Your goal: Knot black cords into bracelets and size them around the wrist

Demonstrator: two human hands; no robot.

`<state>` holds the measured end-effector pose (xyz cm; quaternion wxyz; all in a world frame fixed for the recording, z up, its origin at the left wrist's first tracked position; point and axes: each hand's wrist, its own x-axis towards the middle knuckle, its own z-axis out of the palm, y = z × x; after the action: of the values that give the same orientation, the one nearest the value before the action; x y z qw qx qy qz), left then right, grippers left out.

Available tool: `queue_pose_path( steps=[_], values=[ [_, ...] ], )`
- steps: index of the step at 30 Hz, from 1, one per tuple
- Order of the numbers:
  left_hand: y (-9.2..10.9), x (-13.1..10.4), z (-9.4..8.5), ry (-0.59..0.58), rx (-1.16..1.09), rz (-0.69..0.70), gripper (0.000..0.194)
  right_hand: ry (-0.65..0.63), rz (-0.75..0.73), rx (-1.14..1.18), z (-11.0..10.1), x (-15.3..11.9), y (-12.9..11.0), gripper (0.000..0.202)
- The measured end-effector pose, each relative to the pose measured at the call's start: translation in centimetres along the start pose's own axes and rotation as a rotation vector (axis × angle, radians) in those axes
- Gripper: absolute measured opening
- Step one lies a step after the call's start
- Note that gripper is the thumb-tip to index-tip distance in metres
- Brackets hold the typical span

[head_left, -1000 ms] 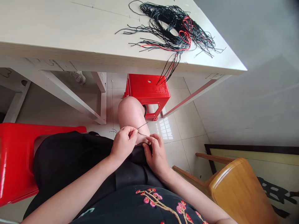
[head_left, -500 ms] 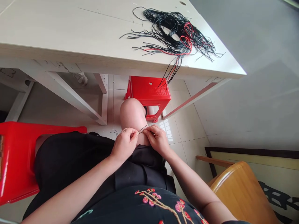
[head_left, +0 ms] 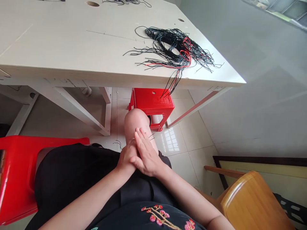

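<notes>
My right hand [head_left: 145, 154] flat over left hand [head_left: 127, 156], whose grip I can't tell; thread ends [head_left: 152, 135] loose, work seemingly unfinished.

Red stool [head_left: 144, 98] partly under the pale table [head_left: 72, 52]

Thin dark cord [head_left: 151, 135], mostly hidden, two short pieces splayed by the bare leg's [head_left: 135, 123] edge

From the near side of the table [head_left: 72, 51], close to it and above its top, we looked forward and down through one head-worn camera.
</notes>
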<state>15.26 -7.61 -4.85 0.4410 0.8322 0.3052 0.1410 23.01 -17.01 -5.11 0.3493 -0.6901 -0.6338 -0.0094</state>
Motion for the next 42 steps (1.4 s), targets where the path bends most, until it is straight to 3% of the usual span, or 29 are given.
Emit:
queue_pose_path(
  steps=[3, 8, 18, 21, 27, 35, 42],
  values=[
    [0.7, 0.0, -0.3, -0.074, 0.071, -0.036, 0.024, -0.11, 0.086, 0.056, 0.6, 0.5, 1.0, 0.075],
    [1.6, 0.6, -0.9, -0.139, 0.153, -0.119, 0.026, -0.137, 0.118, 0.106, 0.7, 1.1, 2.5, 0.065],
    [0.2, -0.6, -1.4, -0.303, 0.078, -0.062, 0.026, -0.196, 0.126, 0.032, 0.5, -1.3, 0.3, 0.073],
    [0.5, 0.0, -1.8, -0.292, 0.144, -0.115, 0.019, -0.221, 0.146, 0.05, 0.6, -0.9, 0.5, 0.074],
    [1.7, 2.4, -3.1, -0.187, 0.253, -0.137, 0.007, -0.273, 0.244, 0.08, 0.8, 2.8, 2.0, 0.079],
    [2.4, 3.6, -4.1, -0.163, 0.306, -0.217, 0.017, -0.252, 0.241, -0.035, 1.3, 5.6, 2.8, 0.074],
    [0.8, 4.7, -4.3, -0.176, 0.166, -0.2, 0.025, -0.271, 0.224, -0.179, 1.6, 7.3, 3.0, 0.066]
  ],
)
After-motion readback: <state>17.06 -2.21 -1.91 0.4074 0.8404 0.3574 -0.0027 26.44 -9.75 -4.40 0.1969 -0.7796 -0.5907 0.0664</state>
